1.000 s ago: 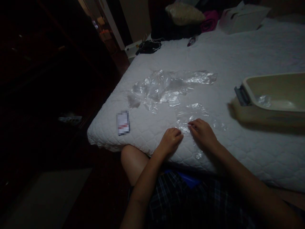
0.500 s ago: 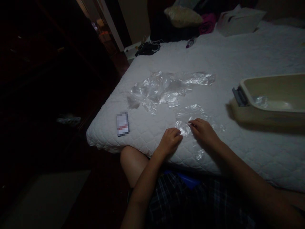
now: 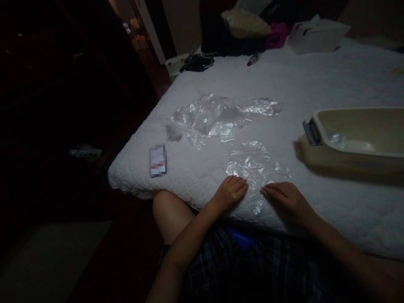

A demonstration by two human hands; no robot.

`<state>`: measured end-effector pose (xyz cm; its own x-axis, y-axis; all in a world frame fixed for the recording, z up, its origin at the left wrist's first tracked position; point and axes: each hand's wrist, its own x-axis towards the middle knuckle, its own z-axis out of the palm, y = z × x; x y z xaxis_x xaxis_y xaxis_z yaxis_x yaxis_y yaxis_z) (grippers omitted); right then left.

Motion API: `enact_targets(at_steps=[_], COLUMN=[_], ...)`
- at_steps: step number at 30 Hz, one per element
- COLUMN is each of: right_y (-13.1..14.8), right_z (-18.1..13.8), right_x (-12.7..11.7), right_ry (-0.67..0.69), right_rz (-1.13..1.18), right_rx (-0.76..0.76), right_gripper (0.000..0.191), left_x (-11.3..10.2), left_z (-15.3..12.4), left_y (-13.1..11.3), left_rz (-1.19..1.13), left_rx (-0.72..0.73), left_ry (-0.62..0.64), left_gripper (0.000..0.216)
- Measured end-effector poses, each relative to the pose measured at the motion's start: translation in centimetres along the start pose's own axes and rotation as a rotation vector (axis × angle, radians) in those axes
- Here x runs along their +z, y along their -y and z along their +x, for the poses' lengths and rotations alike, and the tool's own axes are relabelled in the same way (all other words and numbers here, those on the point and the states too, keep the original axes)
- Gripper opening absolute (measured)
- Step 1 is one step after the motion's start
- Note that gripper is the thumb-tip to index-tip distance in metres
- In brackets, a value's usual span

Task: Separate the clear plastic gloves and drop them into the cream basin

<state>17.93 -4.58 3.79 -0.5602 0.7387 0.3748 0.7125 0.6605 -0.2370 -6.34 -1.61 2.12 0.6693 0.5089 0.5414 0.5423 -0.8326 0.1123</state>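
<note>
Hands flat, you pin a clear plastic bag [image 3: 251, 166] on the bed [image 3: 315, 84]: left hand [image 3: 232, 191] fingers loosely curled at its near edge, right hand [image 3: 285, 198] fingers extended together, apparently so the slippery film lies smooth.

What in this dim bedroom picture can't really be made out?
- Small card near the mattress corner: its face is blurred.
- Beige tub: cut off by the right edge.
- Floor on the left: too dark to read.
- Left hand and right hand on the clear plastic sheet: the grip cannot be told.
</note>
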Motion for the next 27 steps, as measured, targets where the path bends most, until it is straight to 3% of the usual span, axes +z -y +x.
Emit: enact_targets(at_steps=[5, 10, 15, 27], right_y=[0.5, 0.9, 0.8, 1.6], right_z=[0.3, 1.3, 1.2, 1.5], right_x=[0.8, 0.9, 0.8, 0.9], right_ry=[-0.045, -0.084, -0.104, -0.142], right_rz=[-0.034, -0.048, -0.038, -0.066], right_rx=[-0.011, -0.053, -0.071, -0.084], right_gripper=[0.025, 0.023, 0.022, 0.022], left_x=[0.9, 1.3, 1.5, 1.4], left_z=[-0.3, -0.6, -0.5, -0.3], left_y=[-0.1, 0.0, 0.1, 0.0], left_rz=[0.019, -0.004, 0.004, 0.013], left_rx=[-0.028, -0.072, -0.056, -0.053], left_ry=[-0.072, -0.045, -0.153, -0.172], left_gripper=[0.020, 0.023, 0.017, 0.015])
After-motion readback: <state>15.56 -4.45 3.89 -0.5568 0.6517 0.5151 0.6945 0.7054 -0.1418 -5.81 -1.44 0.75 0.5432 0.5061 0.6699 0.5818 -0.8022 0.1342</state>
